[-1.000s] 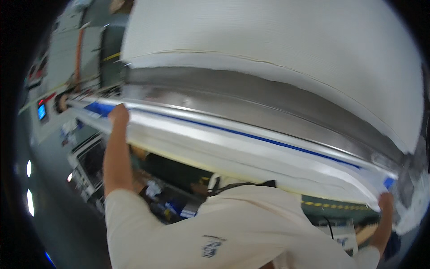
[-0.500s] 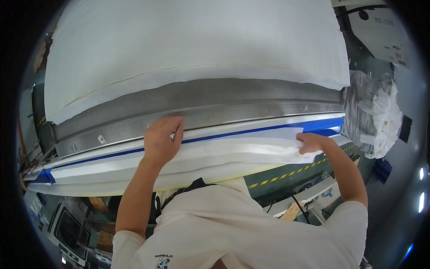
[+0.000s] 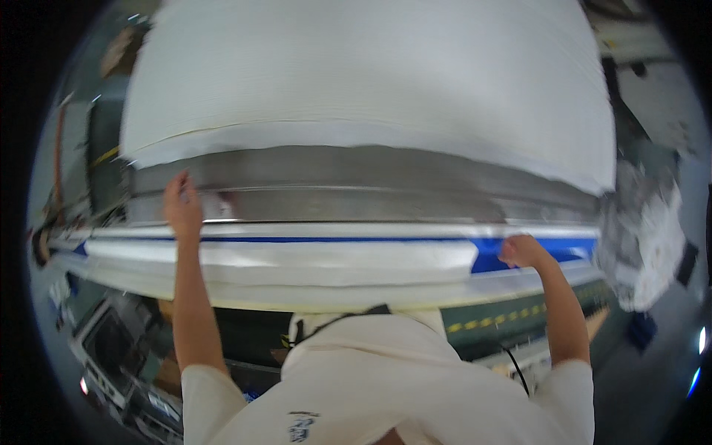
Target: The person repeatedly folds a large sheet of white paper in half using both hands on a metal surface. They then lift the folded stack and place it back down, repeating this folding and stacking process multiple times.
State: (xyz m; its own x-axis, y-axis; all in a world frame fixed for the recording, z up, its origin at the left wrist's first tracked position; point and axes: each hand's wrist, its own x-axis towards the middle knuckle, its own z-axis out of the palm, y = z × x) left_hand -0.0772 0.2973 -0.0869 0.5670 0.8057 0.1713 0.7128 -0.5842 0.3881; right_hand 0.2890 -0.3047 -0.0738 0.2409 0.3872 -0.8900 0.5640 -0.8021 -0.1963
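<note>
Over the left end of the grey metal plate (image 3: 356, 200), my left hand (image 3: 183, 206) is raised with its fingers extended and a little apart, holding nothing. My right hand (image 3: 521, 251) is curled closed just above the blue strip (image 3: 486, 256), to the right of the white fabric's end, with nothing visible in it. A long folded length of white fabric (image 3: 334, 261) lies along the blue strip in front of me. Beyond the metal plate a wide sheet of white quilted fabric (image 3: 371, 74) is spread, its near edge resting on the metal. Motion blurs the view slightly.
A bundle wrapped in clear plastic (image 3: 641, 230) stands at the right end of the bench. Dark-screened equipment (image 3: 111, 334) is at the lower left. A yellow and black floor stripe (image 3: 482, 322) runs below the bench on the right.
My left hand has moved left along the metal plate, its fingers straighter. My right hand has let go of the white fabric's end, which now lies flatter, uncovering more blue. The whole view has shifted.
</note>
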